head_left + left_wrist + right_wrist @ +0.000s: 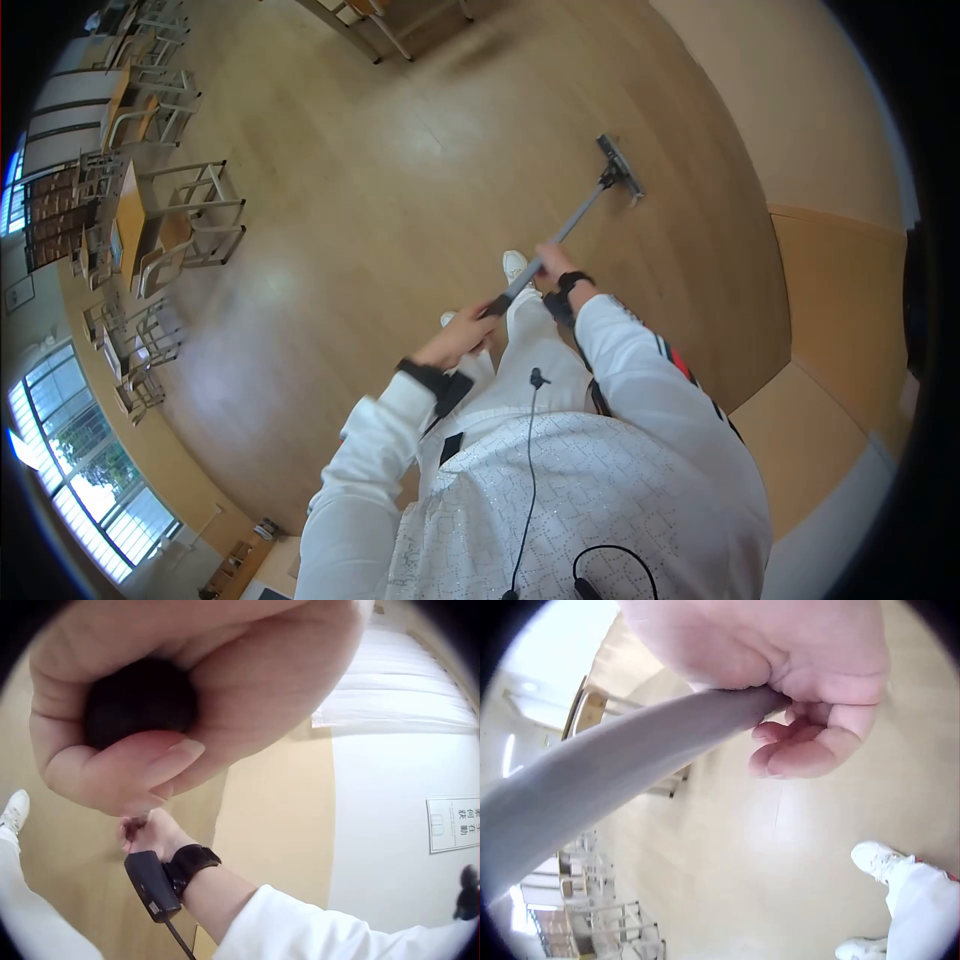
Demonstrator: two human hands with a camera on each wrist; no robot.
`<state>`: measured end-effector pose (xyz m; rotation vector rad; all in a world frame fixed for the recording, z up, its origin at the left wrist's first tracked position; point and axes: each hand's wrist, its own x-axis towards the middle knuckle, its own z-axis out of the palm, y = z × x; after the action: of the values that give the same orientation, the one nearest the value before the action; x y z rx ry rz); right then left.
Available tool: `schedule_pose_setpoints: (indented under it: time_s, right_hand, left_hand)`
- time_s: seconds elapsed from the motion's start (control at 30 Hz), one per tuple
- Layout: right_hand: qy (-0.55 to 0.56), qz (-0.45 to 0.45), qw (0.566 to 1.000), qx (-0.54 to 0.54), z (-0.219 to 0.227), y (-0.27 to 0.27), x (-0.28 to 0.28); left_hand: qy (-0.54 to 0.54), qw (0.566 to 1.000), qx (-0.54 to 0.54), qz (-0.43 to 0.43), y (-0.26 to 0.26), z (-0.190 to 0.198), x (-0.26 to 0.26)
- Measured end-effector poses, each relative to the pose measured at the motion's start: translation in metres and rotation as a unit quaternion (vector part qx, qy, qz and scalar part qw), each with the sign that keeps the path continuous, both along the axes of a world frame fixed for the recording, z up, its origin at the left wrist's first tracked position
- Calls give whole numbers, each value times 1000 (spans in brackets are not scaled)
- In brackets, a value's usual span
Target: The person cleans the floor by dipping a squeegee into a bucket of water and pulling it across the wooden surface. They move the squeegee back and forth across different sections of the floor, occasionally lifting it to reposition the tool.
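Note:
A mop with a grey pole (pixel 577 217) slants across the head view, its flat, narrow head (pixel 622 168) on the floor ahead and to the right. My left hand (pixel 456 336) grips the dark upper end of the pole, near my body. In the left wrist view, the fingers curl round that black handle end (pixel 141 703). Lower down the pole is my right hand (pixel 553 262), holding the grey shaft (pixel 630 769). The right wrist view shows its fingers (pixel 810 754) curled about the shaft.
Wooden-topped desks (pixel 135 225) and chairs (pixel 170 245) line the left side. More furniture legs (pixel 395 40) stand at the far edge. A wall with a tan lower panel (pixel 835 280) borders the right. White shoes (pixel 514 265) are on the wood-look floor (pixel 400 180) below the hands.

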<state>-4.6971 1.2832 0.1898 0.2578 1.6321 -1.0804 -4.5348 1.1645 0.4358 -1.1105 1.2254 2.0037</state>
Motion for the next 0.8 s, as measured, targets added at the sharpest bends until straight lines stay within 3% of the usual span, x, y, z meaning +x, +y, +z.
schedule_pose_setpoints:
  time_s: [0.03, 0.07, 0.17, 0.33, 0.4, 0.47, 0.53, 0.63, 0.8]
  right_hand:
    - [-81, -35, 996, -15, -22, -8, 25]
    - [-71, 16, 997, -22, 5, -20, 41]
    - [-177, 166, 969, -34, 65, -47, 82]
    - [-311, 255, 914, -47, 78, -93, 131]
    - [-300, 264, 915, -51, 83, -117, 143]
    - [-296, 241, 923, -44, 84, -128, 158]
    - [-269, 206, 936, -94, 83, -148, 173]
    - [-283, 244, 926, -48, 90, -190, 188]
    - [-148, 242, 957, -66, 122, -241, 189]
  left_hand:
    - [-20, 1000, -18, 10, -5, 0, 25]
    - [-44, 998, -22, 26, -9, 7, 47]
    - [-55, 995, -40, 78, -20, 46, 102]
    - [-79, 988, -103, 85, -37, 101, 151]
    - [-69, 987, -115, 83, -52, 110, 158]
    - [-84, 978, -126, 144, -58, 115, 166]
    - [-56, 982, -132, 126, -80, 114, 179]
    - [-37, 980, -154, 118, -113, 117, 209]
    - [-8, 969, -189, 158, -148, 108, 229]
